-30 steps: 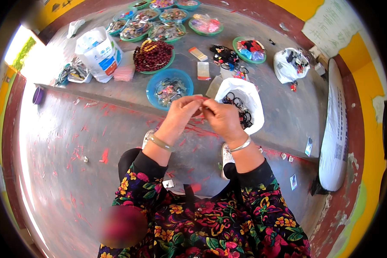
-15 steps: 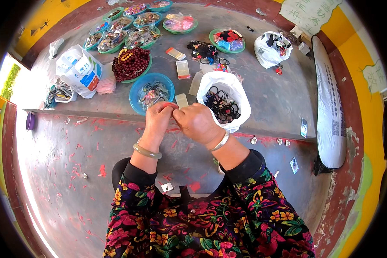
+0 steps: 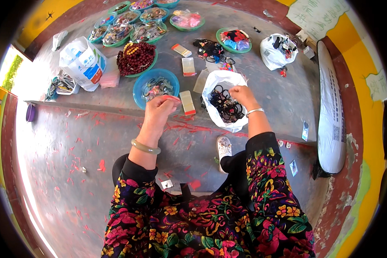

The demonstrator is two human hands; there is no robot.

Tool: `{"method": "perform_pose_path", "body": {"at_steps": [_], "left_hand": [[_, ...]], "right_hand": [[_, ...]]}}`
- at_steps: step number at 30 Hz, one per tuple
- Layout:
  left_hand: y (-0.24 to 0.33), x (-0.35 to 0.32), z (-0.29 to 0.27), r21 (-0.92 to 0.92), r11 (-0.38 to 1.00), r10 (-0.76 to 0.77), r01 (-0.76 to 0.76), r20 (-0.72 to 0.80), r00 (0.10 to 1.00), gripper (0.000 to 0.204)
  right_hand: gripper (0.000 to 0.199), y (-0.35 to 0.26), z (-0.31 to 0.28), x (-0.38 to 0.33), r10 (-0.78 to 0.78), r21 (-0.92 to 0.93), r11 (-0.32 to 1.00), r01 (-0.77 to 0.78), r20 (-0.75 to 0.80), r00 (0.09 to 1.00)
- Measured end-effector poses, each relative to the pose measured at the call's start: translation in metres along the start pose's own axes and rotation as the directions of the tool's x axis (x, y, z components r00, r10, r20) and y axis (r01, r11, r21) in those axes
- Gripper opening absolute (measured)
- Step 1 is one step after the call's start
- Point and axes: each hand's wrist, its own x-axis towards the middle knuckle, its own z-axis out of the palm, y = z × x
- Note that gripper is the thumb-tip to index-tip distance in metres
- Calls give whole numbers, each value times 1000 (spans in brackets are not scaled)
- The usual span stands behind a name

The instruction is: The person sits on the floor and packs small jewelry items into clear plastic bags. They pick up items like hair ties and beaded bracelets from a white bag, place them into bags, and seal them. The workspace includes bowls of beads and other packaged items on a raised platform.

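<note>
My left hand (image 3: 158,112) is closed in a pinch on a small, thin red-edged piece (image 3: 172,99), just in front of a blue basin (image 3: 139,90) holding small packaged items. What exactly the piece is, I cannot tell. Over the right side of an open white plastic bag (image 3: 237,124) hangs my right hand (image 3: 243,95), its fingers drawn together. Anything between them is hidden. Black hair ties (image 3: 226,105) lie heaped inside that bag. A pale card box with a red end (image 3: 187,102) rests between the basin and the bag.
Behind, a green basin holds dark red beads (image 3: 135,60), and several more basins of small goods stand further back. At left is a white printed bag (image 3: 82,64); at right, another white bag (image 3: 274,58). The ledge's edge runs below my hands, with red scraps on the floor.
My hands have come apart. The right one has moved right, over the bag of hair ties, while the left stays near the basin with the red-edged piece.
</note>
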Motion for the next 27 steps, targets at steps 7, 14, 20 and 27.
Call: {"method": "perform_pose_path", "body": {"at_steps": [7,14,20,27], "left_hand": [[-3,10,7,37,999,-13,10,68,998,21],[-10,15,4,108,994,16,-26,97,995,20],[-9,14,2,133,989,51,-63,91,995,20],[-5,15,7,129,991,34,-45,84,996,20]], "right_hand": [[22,92,39,14,95,-475,880,28,234,967],[39,94,60,12,270,-553,833,-21,374,887],[74,78,73,-1,251,-615,783,90,445,860],[25,89,79,15,-85,-575,788,221,255,963]]}}
